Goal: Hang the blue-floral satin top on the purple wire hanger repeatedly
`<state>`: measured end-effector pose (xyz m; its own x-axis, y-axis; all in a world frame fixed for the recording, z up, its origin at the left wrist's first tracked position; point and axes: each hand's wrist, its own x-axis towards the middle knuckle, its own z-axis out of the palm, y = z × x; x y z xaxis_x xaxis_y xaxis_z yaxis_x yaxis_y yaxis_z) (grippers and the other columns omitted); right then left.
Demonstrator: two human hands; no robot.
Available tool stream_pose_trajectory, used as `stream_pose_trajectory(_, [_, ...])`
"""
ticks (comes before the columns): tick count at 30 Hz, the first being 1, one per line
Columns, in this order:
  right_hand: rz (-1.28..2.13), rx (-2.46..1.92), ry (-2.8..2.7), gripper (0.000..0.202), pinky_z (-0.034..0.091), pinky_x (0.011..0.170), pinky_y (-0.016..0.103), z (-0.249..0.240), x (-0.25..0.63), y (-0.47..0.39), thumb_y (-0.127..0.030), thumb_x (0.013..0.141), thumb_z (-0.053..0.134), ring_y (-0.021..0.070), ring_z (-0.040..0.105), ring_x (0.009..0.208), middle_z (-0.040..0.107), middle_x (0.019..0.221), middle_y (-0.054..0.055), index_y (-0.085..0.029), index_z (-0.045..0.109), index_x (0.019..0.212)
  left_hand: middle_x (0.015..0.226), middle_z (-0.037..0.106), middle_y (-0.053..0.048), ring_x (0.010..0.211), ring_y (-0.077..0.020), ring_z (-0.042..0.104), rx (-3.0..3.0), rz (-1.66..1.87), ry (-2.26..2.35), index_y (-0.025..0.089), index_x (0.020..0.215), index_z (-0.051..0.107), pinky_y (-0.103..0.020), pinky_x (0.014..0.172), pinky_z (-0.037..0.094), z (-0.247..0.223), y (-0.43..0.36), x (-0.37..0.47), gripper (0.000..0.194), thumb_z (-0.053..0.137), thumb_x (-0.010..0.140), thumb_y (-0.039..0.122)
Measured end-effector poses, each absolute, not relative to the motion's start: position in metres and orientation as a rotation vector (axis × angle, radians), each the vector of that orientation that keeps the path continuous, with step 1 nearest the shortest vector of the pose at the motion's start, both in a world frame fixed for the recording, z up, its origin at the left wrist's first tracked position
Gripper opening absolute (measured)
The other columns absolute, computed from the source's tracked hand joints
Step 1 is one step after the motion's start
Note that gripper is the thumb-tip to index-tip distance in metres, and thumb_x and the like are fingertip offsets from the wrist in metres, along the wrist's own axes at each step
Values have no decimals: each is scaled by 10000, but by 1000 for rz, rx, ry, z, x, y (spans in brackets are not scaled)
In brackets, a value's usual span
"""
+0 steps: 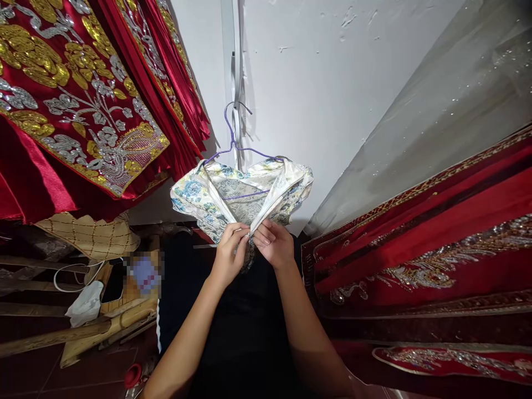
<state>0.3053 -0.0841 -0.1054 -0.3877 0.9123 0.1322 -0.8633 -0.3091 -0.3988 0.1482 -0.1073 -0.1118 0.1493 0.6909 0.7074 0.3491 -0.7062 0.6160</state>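
A floral shirt [192,191] in white, blue and yellow hangs on a purple wire hanger [231,128] in front of me. The hanger's hook is caught on a narrow metal strip [238,72] on the wall. My left hand [229,252] pinches the left front edge at the bottom of the V-shaped neckline. Close beside it, my right hand [274,241] grips the right front edge with curled fingers. The two edges meet between my fingertips. Whether a button or other fastener is there, I cannot make out. The shirt's lower part is mostly hidden behind my hands.
Red garments with gold and silver sequins [95,111] hang at the upper left. More red embroidered garments [415,266] and a sheer grey cover [449,94] fill the right. A bamboo seat [95,332] holds a white cloth [85,305] and a phone [113,285].
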Motion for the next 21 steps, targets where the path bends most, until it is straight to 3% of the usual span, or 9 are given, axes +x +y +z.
stream_pose_trajectory(5, [1861, -200, -536, 292, 310, 500, 207, -109, 303, -84, -180, 779, 697, 106, 202, 523, 184, 586, -73, -212, 417, 701, 1125, 630, -108, 1099, -212, 618, 2116, 1602, 1027, 204, 1133, 658, -380, 951, 523, -109, -110, 147, 216, 548, 964, 126])
stream_pose_trajectory(10, [1781, -340, -640, 258, 275, 490, 233, -114, 298, -83, -261, 754, 725, 110, 205, 513, 178, 564, -80, -219, 474, 719, 1113, 639, -117, 1076, -216, 636, 2107, 1598, 1066, 204, 1110, 666, -376, 929, 535, -108, -112, 146, 196, 521, 984, 165])
stream_pose_trajectory(13, [1683, -491, -823, 205, 315, 528, 246, -117, 296, -84, -294, 755, 739, 109, 313, 545, 349, 590, -60, -209, 557, 796, 1096, 644, -117, 1063, -214, 636, 2086, 1624, 1089, 198, 1087, 669, -367, 911, 532, -108, -113, 146, 198, 497, 995, 169])
stream_pose_trajectory(16, [1471, -708, -1144, 260, 415, 641, 268, -117, 295, -86, -255, 725, 793, 135, 506, 695, 564, 760, -7, -205, 615, 909, 1037, 652, -101, 1004, -200, 639, 2057, 1627, 1116, 194, 1081, 674, -338, 864, 527, -106, -112, 147, 197, 499, 997, 167])
stream_pose_trajectory(21, [1225, -863, -1498, 197, 475, 759, 306, -111, 295, -90, -254, 786, 764, 179, 612, 823, 631, 842, 21, -202, 622, 913, 933, 681, -63, 859, -160, 655, 2028, 1586, 1148, 193, 1094, 681, -280, 768, 517, -96, -105, 149, 217, 481, 1010, 183])
